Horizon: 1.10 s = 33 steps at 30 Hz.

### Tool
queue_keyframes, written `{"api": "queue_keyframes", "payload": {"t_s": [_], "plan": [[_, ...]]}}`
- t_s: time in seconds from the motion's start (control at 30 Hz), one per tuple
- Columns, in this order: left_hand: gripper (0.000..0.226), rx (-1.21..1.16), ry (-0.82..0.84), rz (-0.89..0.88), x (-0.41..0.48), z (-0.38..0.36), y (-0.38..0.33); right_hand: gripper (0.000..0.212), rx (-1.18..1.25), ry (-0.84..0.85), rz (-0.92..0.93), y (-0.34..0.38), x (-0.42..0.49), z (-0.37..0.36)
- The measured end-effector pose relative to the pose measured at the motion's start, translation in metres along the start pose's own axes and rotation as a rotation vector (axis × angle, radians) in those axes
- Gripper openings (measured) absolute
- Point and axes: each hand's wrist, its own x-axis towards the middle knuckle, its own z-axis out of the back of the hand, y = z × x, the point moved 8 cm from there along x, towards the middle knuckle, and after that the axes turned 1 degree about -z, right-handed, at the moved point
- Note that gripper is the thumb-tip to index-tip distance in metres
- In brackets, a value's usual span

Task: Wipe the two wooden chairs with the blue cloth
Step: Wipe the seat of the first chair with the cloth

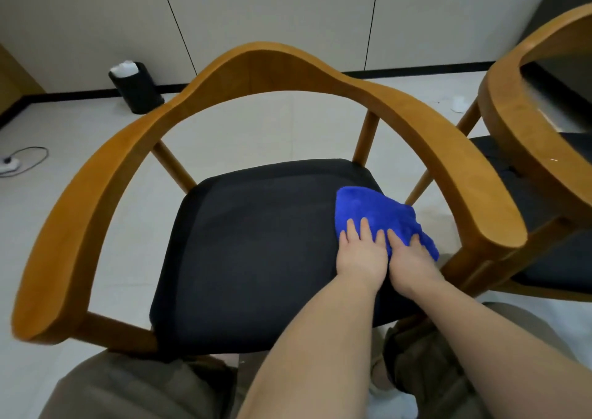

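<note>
fingers (365, 230) of left hand (362, 257) and right hand (413, 260) lie flat on blue cloth (374, 207), mid-wipe on first chair (272, 66); second chair (512, 98) seemingly undone.

Cloth (378, 213) on near chair's seat (256, 242); second chair (544, 98) right.
</note>
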Motion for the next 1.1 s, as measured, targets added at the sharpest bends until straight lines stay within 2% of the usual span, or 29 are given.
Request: {"api": "queue_keyframes", "payload": {"t_s": [0.3,0.5,0.73,1.1], "plan": [[0.063,0.040,0.001,-0.093,-0.020,-0.013,0.024,0.089,-0.080,-0.012,-0.120,0.020,-0.027,-0.011],[0.066,0.099,-0.017,-0.083,-0.038,-0.020,0.051,0.086,-0.109,0.001,-0.105,0.048,-0.044,-0.021],[0.071,0.123,-0.014,0.003,-0.076,-0.023,0.102,0.075,-0.132,-0.014,0.032,0.102,-0.061,-0.037],[0.073,0.088,0.029,0.336,-0.173,-0.056,0.227,0.068,-0.183,0.044,0.396,0.242,-0.129,-0.085]]}}
